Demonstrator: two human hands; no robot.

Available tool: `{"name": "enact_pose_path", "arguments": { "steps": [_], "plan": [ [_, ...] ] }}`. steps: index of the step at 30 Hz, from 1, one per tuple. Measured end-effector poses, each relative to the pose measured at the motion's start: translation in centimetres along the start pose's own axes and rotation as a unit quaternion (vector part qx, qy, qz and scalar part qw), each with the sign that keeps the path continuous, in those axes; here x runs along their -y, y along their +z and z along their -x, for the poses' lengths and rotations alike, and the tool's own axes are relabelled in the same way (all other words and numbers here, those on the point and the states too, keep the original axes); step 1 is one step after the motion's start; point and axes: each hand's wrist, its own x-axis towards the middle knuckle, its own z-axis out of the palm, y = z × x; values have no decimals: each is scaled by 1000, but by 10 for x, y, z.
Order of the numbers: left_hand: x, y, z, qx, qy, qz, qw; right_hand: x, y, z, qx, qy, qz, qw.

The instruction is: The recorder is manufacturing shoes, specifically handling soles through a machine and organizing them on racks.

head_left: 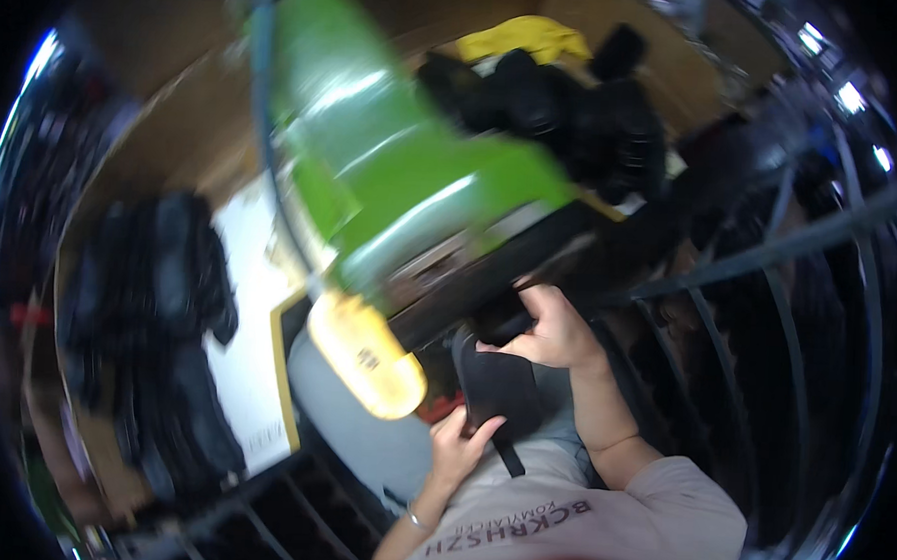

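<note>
A flat, dark piece, like padded cloth (504,391) with a short strap at its lower end, is in front of my body. My left hand (459,443) grips its lower left edge between thumb and fingers. At its upper right edge, my right hand (551,330) pinches with the thumb, the fingers curled toward the machine. Just beyond my hands stands a large green machine (403,178), blurred by motion. A yellow control box (367,357) hangs from a cable to the left of the dark piece.
Stacked dark pieces (153,277) lie at the left beside a white board (251,321). Behind the machine, more black pieces (566,110) and a yellow cloth (527,38) sit by cardboard. A metal rail (771,239) runs along the right.
</note>
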Motion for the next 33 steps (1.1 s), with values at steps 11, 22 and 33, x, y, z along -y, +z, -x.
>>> {"name": "enact_pose_path", "arguments": {
  "steps": [11, 22, 33],
  "plan": [
    [4, -11, -26, -41, -144, 159, 976, 0, -114, 21, -450, -41, -385, 805],
    [4, -5, -23, -47, -147, 121, 981, -29, -63, -149, -357, -57, -598, 715],
    [6, -107, -61, -209, 46, 1, 977, -46, -42, -162, -317, 45, -432, 843]
  ]
}}
